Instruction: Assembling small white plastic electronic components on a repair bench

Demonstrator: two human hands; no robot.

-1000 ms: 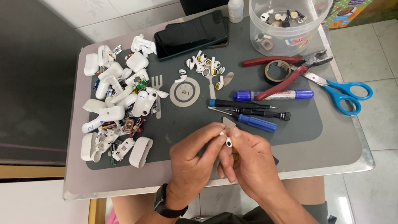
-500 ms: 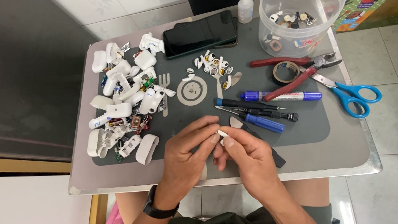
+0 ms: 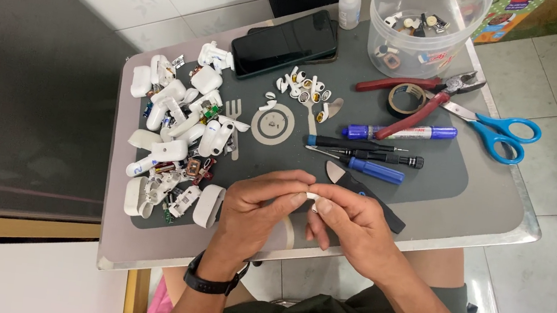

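lying at the far left of the dark grey work mat was a heap of opened white plastic earbud-case shells, with small circuit boards showing among them; these looked already taken apart. next, a round pale ring printed on the mat and a cluster of small white and brass-coloured parts sat sorted near a black slab-shaped phone. at centre front, the left hand and the right hand met fingertip to fingertip, both pinched closed on one small white plastic piece, held just above the mat's near edge; what was being done to it could not be told. a black flat pry tool lay partly under the right hand. further right lay blue-handled screwdrivers, a blue marker pen, red-handled pliers, a clear plastic tub of parts and blue-handled scissors, all untouched. judged from this, the work was midway: many shells opened, one piece in hand.
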